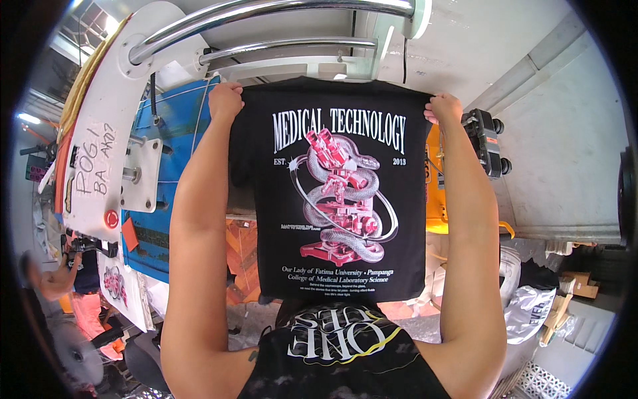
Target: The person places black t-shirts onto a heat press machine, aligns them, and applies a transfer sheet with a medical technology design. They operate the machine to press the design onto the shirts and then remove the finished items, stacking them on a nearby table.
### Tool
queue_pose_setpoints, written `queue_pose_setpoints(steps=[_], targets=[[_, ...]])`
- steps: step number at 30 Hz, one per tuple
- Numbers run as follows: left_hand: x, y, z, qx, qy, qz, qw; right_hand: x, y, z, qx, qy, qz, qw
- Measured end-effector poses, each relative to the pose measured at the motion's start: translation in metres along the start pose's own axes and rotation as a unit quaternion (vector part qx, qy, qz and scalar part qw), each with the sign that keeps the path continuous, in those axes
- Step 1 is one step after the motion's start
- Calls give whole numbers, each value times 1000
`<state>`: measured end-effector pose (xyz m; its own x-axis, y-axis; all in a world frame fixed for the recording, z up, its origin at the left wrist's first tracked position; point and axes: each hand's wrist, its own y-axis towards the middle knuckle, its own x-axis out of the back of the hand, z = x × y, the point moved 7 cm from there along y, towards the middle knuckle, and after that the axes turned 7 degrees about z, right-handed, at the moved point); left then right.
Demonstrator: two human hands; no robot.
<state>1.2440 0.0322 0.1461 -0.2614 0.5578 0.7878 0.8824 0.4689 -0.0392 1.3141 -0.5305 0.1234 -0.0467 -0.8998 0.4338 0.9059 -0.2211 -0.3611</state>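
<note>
A black T-shirt (407, 219) hangs spread out in front of me, its printed side facing me. White lettering and a picture of a pink microscope with a grey snake coiled round it cover its middle. At the upper left, my left hand (226, 101) is closed on the shirt's shoulder or sleeve area. My right hand (444, 108) pinches the matching corner at the upper right. Both arms are stretched forward, and the cloth between them is pulled nearly flat. The shirt's lower edge hangs just above my chest, and its back is hidden.
Chrome rails (279, 23) cross above the shirt. A white machine panel (93, 153) with a red button (111, 219) and a blue panel (186, 173) stand left. A yellow part (435, 183) is on the right. Another person (63, 276) is at far left, near a printed white sheet (126, 292).
</note>
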Motion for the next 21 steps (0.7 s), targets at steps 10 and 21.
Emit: queue_pose_setpoints(steps=[10,21], targets=[[-49,48,20,-36,-71,-93,992,-30,86,-2,103,-158,-107,976],[-183,-85,-134,-399,171,36,900,-200,-59,33,368,-457,24,810]])
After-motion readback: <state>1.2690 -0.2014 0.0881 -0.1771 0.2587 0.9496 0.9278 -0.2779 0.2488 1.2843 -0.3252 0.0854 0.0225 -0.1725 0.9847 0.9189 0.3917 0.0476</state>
